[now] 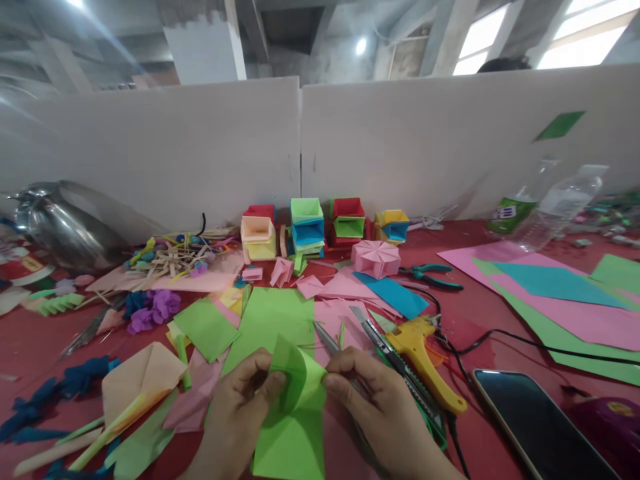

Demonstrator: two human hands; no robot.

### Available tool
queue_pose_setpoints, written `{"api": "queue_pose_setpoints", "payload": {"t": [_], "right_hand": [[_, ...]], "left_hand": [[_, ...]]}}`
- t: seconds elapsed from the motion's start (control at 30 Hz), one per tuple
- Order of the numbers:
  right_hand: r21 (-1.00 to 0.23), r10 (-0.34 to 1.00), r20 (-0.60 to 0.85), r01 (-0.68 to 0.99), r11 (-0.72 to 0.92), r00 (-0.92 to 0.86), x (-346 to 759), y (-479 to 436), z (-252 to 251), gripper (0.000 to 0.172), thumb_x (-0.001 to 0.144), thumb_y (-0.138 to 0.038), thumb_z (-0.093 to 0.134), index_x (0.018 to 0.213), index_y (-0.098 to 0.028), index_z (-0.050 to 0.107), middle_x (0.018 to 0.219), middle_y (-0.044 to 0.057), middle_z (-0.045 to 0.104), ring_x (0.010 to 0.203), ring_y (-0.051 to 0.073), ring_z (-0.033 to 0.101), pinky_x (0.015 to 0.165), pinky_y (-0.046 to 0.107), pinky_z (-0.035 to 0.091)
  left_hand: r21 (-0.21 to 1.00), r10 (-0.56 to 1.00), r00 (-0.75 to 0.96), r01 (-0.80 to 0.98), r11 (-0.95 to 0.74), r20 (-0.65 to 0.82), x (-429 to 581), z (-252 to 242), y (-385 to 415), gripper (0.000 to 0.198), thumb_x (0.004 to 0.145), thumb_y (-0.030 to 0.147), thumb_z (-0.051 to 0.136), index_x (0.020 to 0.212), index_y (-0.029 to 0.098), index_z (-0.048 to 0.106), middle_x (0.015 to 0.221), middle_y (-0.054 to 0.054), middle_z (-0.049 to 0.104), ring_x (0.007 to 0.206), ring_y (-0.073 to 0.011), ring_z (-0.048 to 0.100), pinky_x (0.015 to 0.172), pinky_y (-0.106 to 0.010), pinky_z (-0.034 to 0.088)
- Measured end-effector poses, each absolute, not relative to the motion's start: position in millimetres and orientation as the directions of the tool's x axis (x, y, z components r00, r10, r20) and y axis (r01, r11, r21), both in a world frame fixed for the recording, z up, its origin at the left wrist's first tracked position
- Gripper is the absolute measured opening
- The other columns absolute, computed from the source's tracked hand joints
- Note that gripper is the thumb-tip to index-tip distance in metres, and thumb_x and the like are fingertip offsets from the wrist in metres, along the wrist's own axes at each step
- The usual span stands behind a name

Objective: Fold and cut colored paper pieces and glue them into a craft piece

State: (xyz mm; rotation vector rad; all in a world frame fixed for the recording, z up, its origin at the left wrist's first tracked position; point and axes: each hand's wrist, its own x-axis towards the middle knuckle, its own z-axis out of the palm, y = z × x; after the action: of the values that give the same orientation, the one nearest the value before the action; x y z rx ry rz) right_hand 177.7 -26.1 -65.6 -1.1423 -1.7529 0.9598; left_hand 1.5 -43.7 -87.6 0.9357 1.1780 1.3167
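Between my hands is a sheet of light green paper (293, 437), its upper part bent over in a curve. My left hand (243, 407) pinches the paper's left edge between thumb and fingers. On the other side, my right hand (367, 393) pinches the right corner of the bent part. Scissors (327, 339) lie partly under my right hand, their handles mostly hidden. Beneath the held sheet, a larger green sheet (275, 313) and pink paper (340, 427) lie on the red table.
Folded paper boxes (307, 230) stand stacked at the back, near a pink folded octagon (376, 259). To the right are a utility knife (400, 367), a yellow glue gun (425, 360), pliers (433, 275), a phone (540, 427) and plastic bottles (560, 207). A metal jug (67, 230) stands left.
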Motion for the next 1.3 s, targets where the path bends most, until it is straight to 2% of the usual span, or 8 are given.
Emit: {"api": "queue_pose_setpoints", "payload": {"t": [0.17, 0.23, 0.33, 0.53, 0.77, 0.97, 1.17, 1.3], "right_hand": [[-0.935, 0.962, 0.122, 0.297, 0.195, -0.245, 178, -25, -68, 0.025, 0.086, -0.034, 0.048, 0.074, -0.018, 0.063, 0.067, 0.001, 0.061, 0.066, 0.015, 0.055, 0.061, 0.023, 0.044], [-0.923, 0.956, 0.158, 0.306, 0.232, -0.248, 180, -25, -70, 0.017, 0.084, -0.031, 0.053, 0.089, -0.019, 0.065, 0.078, 0.002, 0.065, 0.074, 0.016, 0.059, 0.069, 0.024, 0.046], [-0.876, 0.918, 0.258, 0.329, 0.354, -0.301, 184, -25, -75, 0.024, 0.077, -0.022, 0.061, 0.101, -0.022, 0.062, 0.087, 0.002, 0.067, 0.077, 0.016, 0.061, 0.073, 0.024, 0.048], [-0.844, 0.921, 0.287, 0.385, 0.374, -0.265, 184, -26, -77, 0.016, 0.076, -0.021, 0.062, 0.092, -0.02, 0.06, 0.077, 0.001, 0.067, 0.07, 0.015, 0.062, 0.066, 0.022, 0.049], [-0.805, 0.894, 0.361, 0.395, 0.443, -0.266, 186, -28, -76, 0.005, 0.078, -0.022, 0.063, 0.083, -0.021, 0.062, 0.074, -0.002, 0.068, 0.067, 0.013, 0.063, 0.065, 0.018, 0.049], [-0.818, 0.892, 0.367, 0.365, 0.444, -0.262, 186, -24, -77, 0.009, 0.082, -0.023, 0.058, 0.085, -0.023, 0.067, 0.073, -0.003, 0.069, 0.066, 0.012, 0.064, 0.063, 0.016, 0.048], [-0.865, 0.933, 0.298, 0.357, 0.354, -0.203, 184, -22, -76, 0.01, 0.08, -0.024, 0.06, 0.084, -0.023, 0.069, 0.075, -0.002, 0.071, 0.068, 0.013, 0.065, 0.064, 0.017, 0.049], [-0.854, 0.927, 0.303, 0.369, 0.367, -0.22, 183, -22, -76, 0.011, 0.082, -0.025, 0.059, 0.085, -0.022, 0.07, 0.073, -0.002, 0.07, 0.065, 0.012, 0.063, 0.062, 0.017, 0.048]], "left_hand": [[0.924, 0.972, -0.066, -0.33, 0.194, -0.227, 2, -93, -41, 0.033, 0.059, 0.042, 0.077, 0.06, 0.014, 0.059, 0.052, 0.004, 0.05, 0.048, -0.0085, 0.045, 0.045, -0.017, 0.036], [0.914, 0.965, -0.113, -0.365, 0.18, -0.236, 3, -95, -39, 0.036, 0.057, 0.044, 0.078, 0.058, 0.014, 0.058, 0.049, 0.005, 0.048, 0.044, -0.0062, 0.041, 0.042, -0.015, 0.031], [0.905, 0.966, -0.12, -0.392, 0.166, -0.229, 5, -98, -36, 0.037, 0.056, 0.044, 0.078, 0.057, 0.013, 0.059, 0.048, 0.005, 0.05, 0.044, -0.0058, 0.042, 0.041, -0.014, 0.03], [0.869, 0.961, 0.038, -0.419, 0.263, -0.273, 9, -92, -37, 0.034, 0.056, 0.043, 0.079, 0.062, 0.013, 0.063, 0.05, 0.002, 0.057, 0.045, -0.0094, 0.051, 0.048, -0.019, 0.04], [0.835, 0.93, 0.091, -0.415, 0.361, -0.357, 9, -92, -34, 0.038, 0.049, 0.045, 0.081, 0.058, 0.012, 0.065, 0.045, 0.001, 0.059, 0.045, -0.0116, 0.054, 0.046, -0.02, 0.04], [0.854, 0.944, 0.036, -0.417, 0.311, -0.327, 6, -100, -34, 0.036, 0.053, 0.043, 0.08, 0.057, 0.011, 0.063, 0.046, 0.003, 0.056, 0.039, -0.0061, 0.045, 0.04, -0.016, 0.031], [0.906, 0.982, 0.038, -0.38, 0.188, -0.187, 8, -98, -40, 0.03, 0.061, 0.039, 0.077, 0.059, 0.013, 0.061, 0.055, 0.002, 0.054, 0.05, -0.0095, 0.049, 0.048, -0.018, 0.04], [0.914, 0.985, -0.007, -0.373, 0.158, -0.173, 8, -97, -43, 0.028, 0.062, 0.038, 0.076, 0.061, 0.014, 0.061, 0.058, 0.001, 0.055, 0.056, -0.0119, 0.052, 0.052, -0.02, 0.043]]}}
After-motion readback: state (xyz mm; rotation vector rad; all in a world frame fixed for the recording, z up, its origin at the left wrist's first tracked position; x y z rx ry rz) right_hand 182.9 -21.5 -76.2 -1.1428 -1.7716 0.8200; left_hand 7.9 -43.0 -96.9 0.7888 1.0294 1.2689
